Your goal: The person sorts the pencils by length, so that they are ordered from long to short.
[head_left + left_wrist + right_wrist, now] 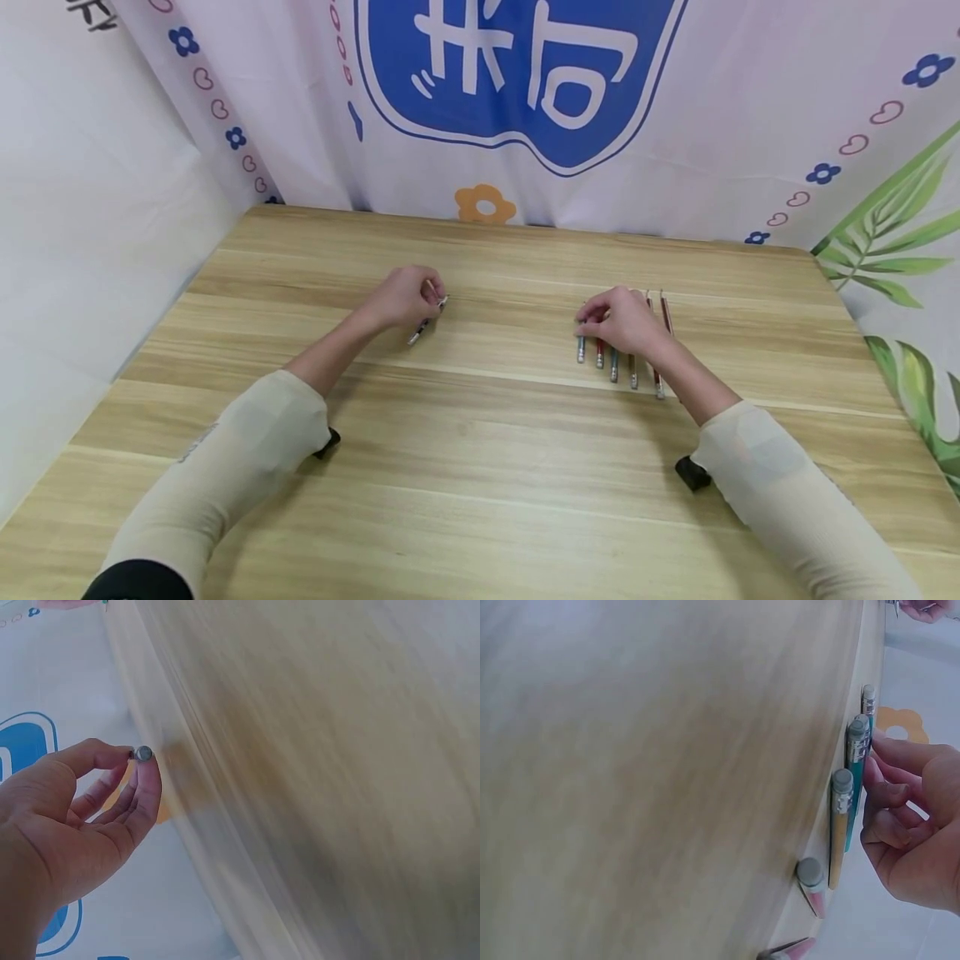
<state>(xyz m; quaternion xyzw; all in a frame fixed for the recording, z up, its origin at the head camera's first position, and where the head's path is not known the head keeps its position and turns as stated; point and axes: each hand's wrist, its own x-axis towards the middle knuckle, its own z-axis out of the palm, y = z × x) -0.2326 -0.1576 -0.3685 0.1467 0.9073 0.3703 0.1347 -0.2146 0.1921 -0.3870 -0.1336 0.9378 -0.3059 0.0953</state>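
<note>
My left hand (408, 297) pinches a dark-and-white pencil (417, 334) between thumb and fingertips, low over the left part of the table. Its round end (144, 753) faces the camera in the left wrist view. Over a row of pencils on the right, my right hand (621, 321) has its thumb and fingers at the leftmost one, a light blue pencil (581, 350), and appears to pinch it. Beside that lie a red pencil (600, 357), a teal pencil (853, 761), a yellow pencil (838, 825) and a dark red pencil (658, 382). The hand covers their middles.
The wooden table (465, 467) reaches back to a white printed curtain (720, 150) with a blue emblem. White cloth (90, 250) hangs along the left side. A leaf-patterned cloth (915, 358) borders the right edge.
</note>
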